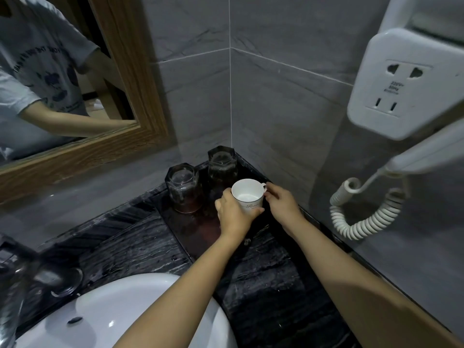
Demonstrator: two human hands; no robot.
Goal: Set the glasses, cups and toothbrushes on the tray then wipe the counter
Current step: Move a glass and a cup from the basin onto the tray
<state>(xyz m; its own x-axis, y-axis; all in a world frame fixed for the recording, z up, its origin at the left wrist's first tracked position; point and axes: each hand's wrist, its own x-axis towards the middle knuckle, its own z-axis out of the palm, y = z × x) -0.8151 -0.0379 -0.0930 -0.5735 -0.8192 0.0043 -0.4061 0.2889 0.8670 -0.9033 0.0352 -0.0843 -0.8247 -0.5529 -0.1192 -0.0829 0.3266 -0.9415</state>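
Observation:
A white cup stands upright on the dark tray in the counter's far corner. My left hand wraps around the cup's near side. My right hand touches the cup's handle on the right. Behind the cup, two dark glasses stand upside down on the tray: one at the left, one in the corner. No toothbrushes are in view.
The dark marble counter runs left to a white sink and a chrome tap. A wall-mounted hair dryer with a coiled cord hangs at the right. A wood-framed mirror is on the left wall.

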